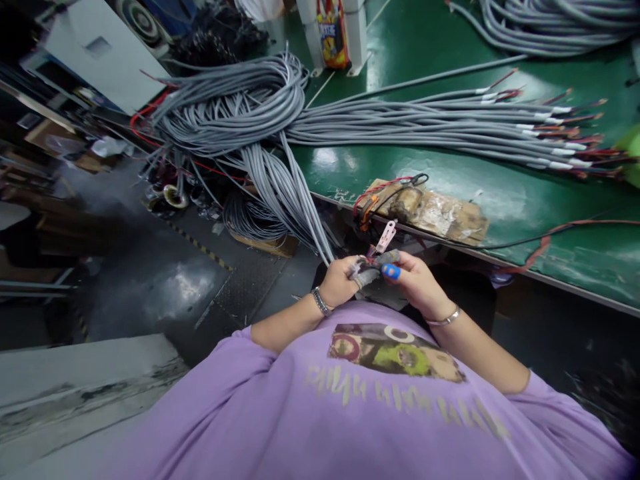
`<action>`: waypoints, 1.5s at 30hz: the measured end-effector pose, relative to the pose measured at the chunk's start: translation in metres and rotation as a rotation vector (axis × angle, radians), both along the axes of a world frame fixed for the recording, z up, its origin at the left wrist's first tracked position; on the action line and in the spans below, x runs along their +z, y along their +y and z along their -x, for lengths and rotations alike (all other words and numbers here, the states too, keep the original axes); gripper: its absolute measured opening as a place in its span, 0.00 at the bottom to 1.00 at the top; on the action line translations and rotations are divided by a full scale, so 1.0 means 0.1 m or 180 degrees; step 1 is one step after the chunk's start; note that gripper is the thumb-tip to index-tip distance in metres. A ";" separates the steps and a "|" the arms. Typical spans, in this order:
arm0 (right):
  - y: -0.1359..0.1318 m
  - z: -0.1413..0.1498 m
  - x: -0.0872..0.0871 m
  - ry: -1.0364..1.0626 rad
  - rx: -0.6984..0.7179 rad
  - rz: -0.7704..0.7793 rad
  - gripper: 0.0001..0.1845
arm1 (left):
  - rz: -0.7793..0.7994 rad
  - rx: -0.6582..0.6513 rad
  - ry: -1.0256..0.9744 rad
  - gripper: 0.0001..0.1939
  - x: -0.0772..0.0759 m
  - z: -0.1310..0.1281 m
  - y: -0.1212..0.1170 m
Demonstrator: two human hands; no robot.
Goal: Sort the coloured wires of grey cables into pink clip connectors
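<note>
My left hand is closed round the end of a grey cable, part of the strands hanging down from the table. Thin red and dark wires stick out between my two hands. My right hand meets the left in front of my body, its fingers pinched on these wires. Blue wrapping covers its thumb tip, and grey wrapping shows on other fingertips. Just above my fingers stands a small pale pink piece with holes; what holds it is hidden.
A green table bears a big grey cable coil and a row of cables with stripped ends. A worn wooden block with wires lies at its edge. Another coil is far right. A white cabinet stands left.
</note>
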State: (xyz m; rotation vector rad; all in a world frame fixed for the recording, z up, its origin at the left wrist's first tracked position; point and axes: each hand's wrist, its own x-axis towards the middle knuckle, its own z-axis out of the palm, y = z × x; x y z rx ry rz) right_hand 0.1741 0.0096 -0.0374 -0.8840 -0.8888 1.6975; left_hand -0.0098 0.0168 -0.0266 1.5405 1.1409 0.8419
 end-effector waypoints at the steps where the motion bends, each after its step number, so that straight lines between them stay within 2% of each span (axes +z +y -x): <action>1: -0.02 0.02 0.03 -0.0073 0.0004 -0.0101 0.16 | -0.0135 -0.0076 0.0223 0.16 0.00 0.01 -0.02; 4: -0.07 0.08 0.11 -0.0180 -0.0089 -0.0166 0.17 | -0.0500 -0.0311 0.0878 0.13 -0.02 0.03 -0.05; 7: -0.09 0.10 0.11 -0.0142 -0.0149 -0.0070 0.15 | -0.0661 -0.0482 0.1186 0.13 -0.02 0.05 -0.06; 13: -0.07 0.03 0.06 -0.0257 -0.0295 0.0018 0.16 | -0.0328 -0.0562 0.0477 0.15 0.13 0.05 -0.05; 18: -0.09 -0.02 0.07 -0.0215 -0.0104 -0.0038 0.15 | 0.0002 -0.0472 0.0148 0.17 0.24 0.02 -0.08; 25: -0.11 0.02 0.11 -0.0041 0.0134 0.0176 0.14 | 0.0273 -0.0495 -0.0001 0.12 0.21 0.06 -0.04; 27: -0.11 0.05 0.17 -0.0420 0.0037 -0.0163 0.11 | 0.0519 -0.0581 0.0013 0.13 0.20 0.08 0.00; 30: -0.10 0.07 0.27 -0.1285 -0.0214 -0.1020 0.05 | 0.0819 -0.0603 -0.0002 0.15 0.23 0.10 0.02; 31: -0.09 0.08 0.28 -0.1436 -0.0279 -0.1163 0.05 | 0.0841 -0.0582 -0.0030 0.16 0.24 0.10 0.01; 33: -0.07 0.09 0.27 -0.1398 -0.0322 -0.1075 0.07 | 0.0795 -0.0463 -0.0135 0.17 0.25 0.10 -0.01; 39: -0.07 0.13 0.16 -0.0805 -0.0167 -0.0075 0.19 | 0.0881 0.0424 -0.0735 0.16 0.23 0.03 -0.05; 42: -0.10 0.15 0.19 -0.0749 -0.0051 -0.0092 0.20 | 0.0984 0.0865 -0.0978 0.16 0.25 -0.01 -0.02; 45: -0.08 0.13 0.23 -0.0832 -0.0063 -0.0314 0.20 | 0.1071 0.0911 -0.1081 0.16 0.27 -0.01 0.01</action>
